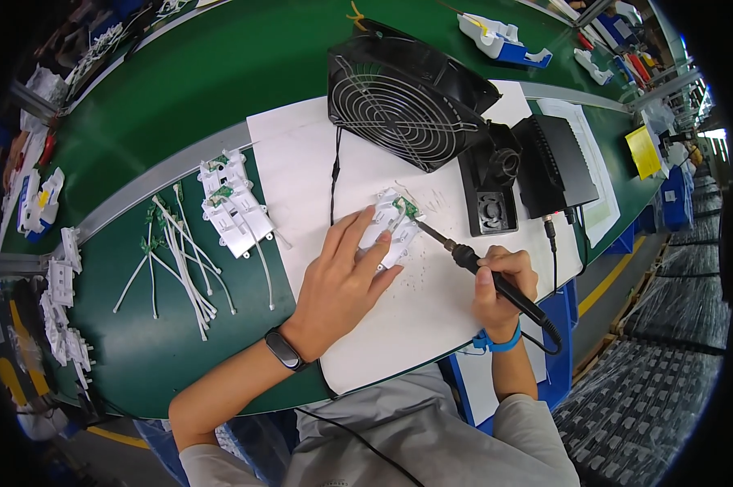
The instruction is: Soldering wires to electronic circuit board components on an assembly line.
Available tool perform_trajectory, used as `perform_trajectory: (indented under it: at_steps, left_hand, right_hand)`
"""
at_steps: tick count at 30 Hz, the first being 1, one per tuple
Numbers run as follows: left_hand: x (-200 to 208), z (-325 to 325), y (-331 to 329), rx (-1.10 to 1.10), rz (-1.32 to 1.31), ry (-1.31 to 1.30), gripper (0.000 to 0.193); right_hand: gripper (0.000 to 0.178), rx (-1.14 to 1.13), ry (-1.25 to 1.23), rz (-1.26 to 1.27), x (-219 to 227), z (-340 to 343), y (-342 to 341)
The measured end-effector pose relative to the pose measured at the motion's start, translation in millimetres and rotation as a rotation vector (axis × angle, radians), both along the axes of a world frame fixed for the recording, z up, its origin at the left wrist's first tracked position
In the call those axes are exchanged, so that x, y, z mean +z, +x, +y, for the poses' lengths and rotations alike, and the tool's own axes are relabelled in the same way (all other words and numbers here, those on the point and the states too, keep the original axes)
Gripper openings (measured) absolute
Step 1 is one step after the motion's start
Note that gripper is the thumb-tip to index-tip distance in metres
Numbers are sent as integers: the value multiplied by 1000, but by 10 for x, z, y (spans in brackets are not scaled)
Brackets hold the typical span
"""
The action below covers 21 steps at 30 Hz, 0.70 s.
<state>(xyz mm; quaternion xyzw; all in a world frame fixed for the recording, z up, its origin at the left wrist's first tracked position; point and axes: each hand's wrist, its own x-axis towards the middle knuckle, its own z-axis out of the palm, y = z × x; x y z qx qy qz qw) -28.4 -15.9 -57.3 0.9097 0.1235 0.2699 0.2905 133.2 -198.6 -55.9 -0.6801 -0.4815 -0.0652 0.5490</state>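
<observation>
A factory assembly workshop, its green workbench set with a soldering iron, a black fan, loose white cables and white plastic casings; plastic-wrapped stacks stand beyond a yellow floor line.

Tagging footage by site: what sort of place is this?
Probably an electronics assembly workshop or factory line: a soldering iron is held at a small green circuit board, more white plastic housings sit at left, and film-wrapped stacks stand at right.

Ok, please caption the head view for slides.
Left hand on white housing, right hand holding soldering iron at green board.
</observation>
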Motion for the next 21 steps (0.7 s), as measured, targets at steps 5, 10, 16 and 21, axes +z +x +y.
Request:
perform_trajectory:
  at_steps: [5,10,16,21]
  left_hand:
    - [6,3,2,-4,-3,5,36]
    - [14,6,-3,-9,-11,5,35]
    - [0,9,-21,-8,-11,30,35]
    - [-8,4,-19,-18,-26,11,35]
  right_hand:
    - [21,-49,134,51,-12,-73,-6]
    - [24,-367,287,-67,78,-161,56]
    - [10,-558,240,1,355,-228,390]
    - [9,-491,21,28,449,208,531]
